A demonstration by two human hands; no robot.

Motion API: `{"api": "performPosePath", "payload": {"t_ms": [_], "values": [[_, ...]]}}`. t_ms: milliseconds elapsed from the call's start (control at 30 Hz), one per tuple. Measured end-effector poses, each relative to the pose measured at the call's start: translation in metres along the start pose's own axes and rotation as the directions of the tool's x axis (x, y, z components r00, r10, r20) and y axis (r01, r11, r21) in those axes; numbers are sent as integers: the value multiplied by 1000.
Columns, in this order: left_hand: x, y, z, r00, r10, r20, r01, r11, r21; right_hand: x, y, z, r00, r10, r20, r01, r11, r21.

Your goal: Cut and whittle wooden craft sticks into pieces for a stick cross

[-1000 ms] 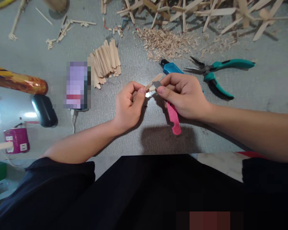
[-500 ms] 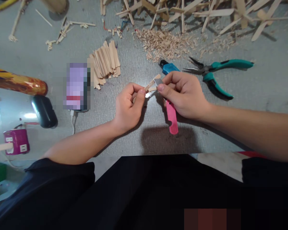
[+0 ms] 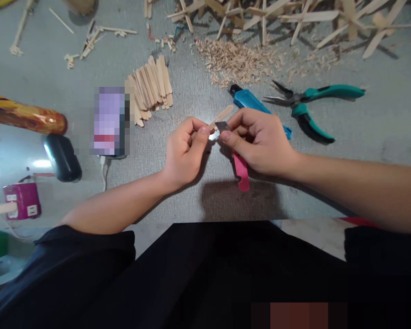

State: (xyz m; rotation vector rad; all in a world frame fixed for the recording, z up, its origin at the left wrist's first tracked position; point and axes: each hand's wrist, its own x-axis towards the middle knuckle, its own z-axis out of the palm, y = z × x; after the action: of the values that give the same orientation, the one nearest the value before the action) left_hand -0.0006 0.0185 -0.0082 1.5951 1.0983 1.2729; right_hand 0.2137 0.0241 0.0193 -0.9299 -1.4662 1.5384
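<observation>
My left hand (image 3: 187,151) pinches a wooden craft stick (image 3: 225,112) between thumb and fingertips, its rounded end pointing up and to the right. My right hand (image 3: 258,139) is closed on a folding razor with a pink handle (image 3: 241,171), which sticks out below the palm. The razor's short, dark rectangular blade (image 3: 221,126) lies against or very near the stick, close to my left fingertips. Partly hidden behind my right hand, a blue utility knife (image 3: 251,100) rests on the table.
Teal-handled pliers (image 3: 297,98) lie at the right. Wood shavings (image 3: 238,61) are heaped beyond my hands, with crossed-stick assemblies (image 3: 301,18) behind. Leftward are a craft-stick pile (image 3: 150,87), a blurred phone (image 3: 108,121) on a cable, a dark case (image 3: 62,157) and an orange tube (image 3: 27,114).
The razor blade has slid down the stick toward my left fingers and tilted, turning from bright to dark. My right hand has shifted slightly, uncovering more of the blue utility knife.
</observation>
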Motion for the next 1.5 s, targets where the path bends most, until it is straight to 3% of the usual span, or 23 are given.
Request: {"api": "performPosePath", "payload": {"t_ms": [133,333,567,767,900,1100,1500], "values": [[0,0,-2,999,6,37,-6,1000,-8,-1,0,-1,999,25,-31,-26,999,-20],[0,4,-1,998,-33,45,35,999,-32,-2,1,-3,1000,13,11,-13,1000,-8],[1,2,0,995,-88,48,89,996,-8,-1,2,-1,997,-25,-77,19,997,-72],[0,3,-2,991,-104,84,105,994,-11,-2,5,-1,997,-51,-52,46,994,-100],[1,3,-2,993,-83,85,86,996,-27,-4,3,0,998,-48,-48,41,990,-133],[1,4,0,994,-59,91,65,995,-69,-4,2,0,987,-97,-131,82,990,-110],[0,1,-2,995,-46,86,48,999,-21,-3,7,-1,988,-117,-97,101,983,-150]]}}
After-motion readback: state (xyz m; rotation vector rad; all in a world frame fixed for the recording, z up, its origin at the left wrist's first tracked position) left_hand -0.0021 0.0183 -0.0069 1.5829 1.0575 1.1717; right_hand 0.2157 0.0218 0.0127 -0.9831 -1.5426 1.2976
